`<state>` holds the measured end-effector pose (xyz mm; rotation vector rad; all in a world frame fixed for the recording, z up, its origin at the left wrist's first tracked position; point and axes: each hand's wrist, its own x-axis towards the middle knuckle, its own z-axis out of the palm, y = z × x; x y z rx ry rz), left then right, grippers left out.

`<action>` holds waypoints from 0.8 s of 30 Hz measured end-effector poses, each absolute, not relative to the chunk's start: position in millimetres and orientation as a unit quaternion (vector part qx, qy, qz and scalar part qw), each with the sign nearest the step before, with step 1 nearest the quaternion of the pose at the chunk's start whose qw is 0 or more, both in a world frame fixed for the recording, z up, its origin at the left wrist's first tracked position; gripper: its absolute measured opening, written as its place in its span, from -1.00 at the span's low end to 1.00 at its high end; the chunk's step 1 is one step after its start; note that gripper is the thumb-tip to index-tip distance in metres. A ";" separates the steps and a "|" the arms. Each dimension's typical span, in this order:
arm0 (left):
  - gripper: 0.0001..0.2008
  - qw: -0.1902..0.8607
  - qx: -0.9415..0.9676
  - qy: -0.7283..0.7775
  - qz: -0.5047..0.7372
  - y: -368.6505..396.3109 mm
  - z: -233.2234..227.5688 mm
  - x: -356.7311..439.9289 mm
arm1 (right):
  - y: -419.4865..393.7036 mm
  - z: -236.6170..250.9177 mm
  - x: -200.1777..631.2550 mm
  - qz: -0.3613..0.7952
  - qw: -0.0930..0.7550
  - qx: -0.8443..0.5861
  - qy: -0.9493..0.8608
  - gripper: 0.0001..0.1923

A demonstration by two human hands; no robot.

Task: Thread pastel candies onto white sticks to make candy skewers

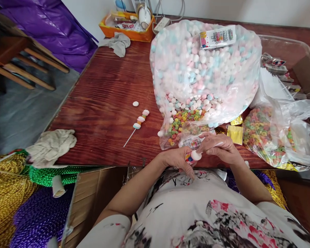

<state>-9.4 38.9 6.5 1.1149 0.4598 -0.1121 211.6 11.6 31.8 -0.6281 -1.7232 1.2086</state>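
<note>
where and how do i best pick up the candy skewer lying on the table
Pinch the bare white stick, probably best from above and the near left. The skewer lies flat at a slant: its sweets cluster at the far right end, leaving the stick exposed toward the near left.

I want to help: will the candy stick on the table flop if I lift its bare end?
The candy stick probably won't flop: its thin shaft lies straight. It may feel top-heavy, since the sweets crowd one end.
</note>
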 end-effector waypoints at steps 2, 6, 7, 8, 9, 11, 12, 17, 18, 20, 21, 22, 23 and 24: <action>-0.47 0.828 0.511 0.230 -0.031 38.8 6.4 -9.6 | 7.6 29.3 206.7 0.475 0.471 -0.273 -0.691 -0.86; -0.47 0.811 0.511 0.285 0.017 34.9 6.5 -4.8 | -1.7 17.5 195.1 0.438 0.513 -0.341 -0.655 -0.83; -0.48 0.800 0.517 0.303 0.035 33.3 5.5 -2.6 | -3.9 14.3 192.0 0.421 0.525 -0.360 -0.646 -0.82; -0.49 0.783 0.530 0.319 0.062 31.6 3.9 0.0 | -6.2 11.8 188.8 0.400 0.537 -0.377 -0.640 -0.82; -0.52 0.756 0.554 0.336 0.094 30.0 1.8 2.6 | -8.4 10.2 185.7 0.375 0.545 -0.392 -0.640 -0.83; -0.62 0.658 0.630 0.378 0.164 27.3 -2.8 7.0 | -12.8 10.8 180.0 0.325 0.543 -0.411 -0.656 -0.84; -0.68 0.592 0.672 0.401 0.191 26.4 -4.6 8.6 | -14.8 12.8 178.0 0.303 0.539 -0.414 -0.668 -0.84; -0.80 0.420 0.760 0.447 0.214 26.0 -4.2 6.0 | -17.4 29.7 184.2 0.291 0.544 -0.360 -0.700 -0.72; -0.77 0.426 0.765 0.438 0.206 26.4 -3.1 4.1 | -16.5 31.8 188.2 0.307 0.541 -0.350 -0.701 -0.70; -0.71 0.452 0.768 0.413 0.188 27.0 -1.9 0.5 | -14.2 33.0 196.1 0.346 0.531 -0.335 -0.698 -0.69; -0.69 0.467 0.766 0.402 0.183 27.0 -2.2 -0.9 | -13.3 32.0 199.2 0.364 0.530 -0.330 -0.692 -0.70; -0.67 0.483 0.760 0.395 0.181 26.9 -2.9 -1.9 | -12.7 30.1 201.4 0.378 0.534 -0.327 -0.682 -0.72; -0.66 0.497 0.752 0.393 0.181 26.7 -3.9 -2.4 | -12.5 27.5 202.8 0.389 0.544 -0.325 -0.669 -0.75; -0.65 0.507 0.743 0.396 0.182 26.4 -5.1 -2.4 | -12.5 24.5 203.4 0.398 0.556 -0.323 -0.655 -0.78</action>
